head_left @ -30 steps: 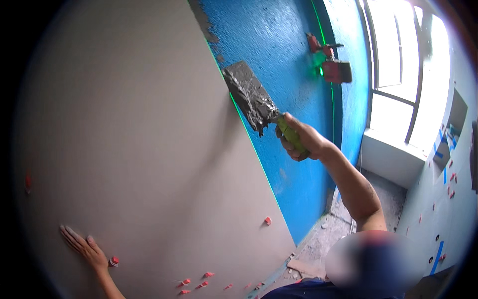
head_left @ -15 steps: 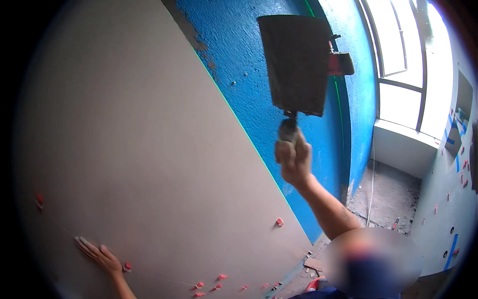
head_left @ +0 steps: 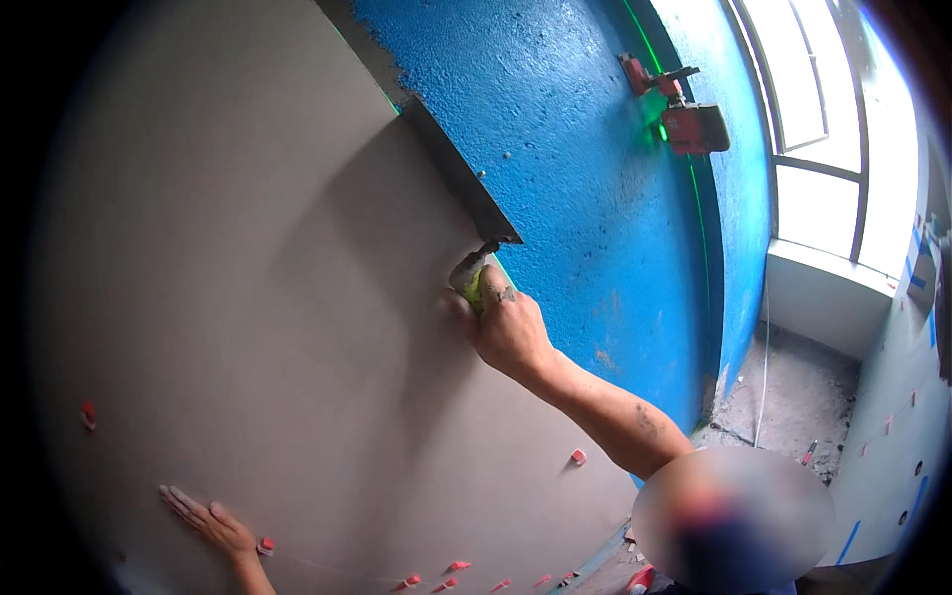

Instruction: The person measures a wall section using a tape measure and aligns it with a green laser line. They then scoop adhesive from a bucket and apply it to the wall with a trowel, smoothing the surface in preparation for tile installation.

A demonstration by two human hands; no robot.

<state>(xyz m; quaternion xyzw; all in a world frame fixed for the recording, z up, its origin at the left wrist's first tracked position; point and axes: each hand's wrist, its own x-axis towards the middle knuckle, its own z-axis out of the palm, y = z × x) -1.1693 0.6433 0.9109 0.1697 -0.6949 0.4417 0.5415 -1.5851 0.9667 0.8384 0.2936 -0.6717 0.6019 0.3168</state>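
Note:
In my right hand (head_left: 511, 332) is a trowel, gripped by its yellow-green and grey handle (head_left: 474, 286). Its wide dark blade (head_left: 461, 177) is seen nearly edge-on along the slanting edge of a large grey-beige tile (head_left: 248, 248); whether it touches the tile I cannot tell. The blade and arm cast a broad shadow on the tile. My left hand (head_left: 220, 528) lies flat on the lower left of the tile, fingers stretched out. Just right of it is a small red wedge (head_left: 266, 546).
Beyond the tile edge is a blue-coated wall (head_left: 595, 248) with a red-and-black laser level (head_left: 694, 129) throwing green lines. Several red wedges (head_left: 457, 566) run along the tile's lower edge. A window (head_left: 813, 198) stands at right, above a rubble-strewn floor (head_left: 793, 387).
My right hand has brought the trowel left and down from before the blue wall to the tile's edge, turning its blade edge-on. The laser level is now uncovered. My left hand stays flat.

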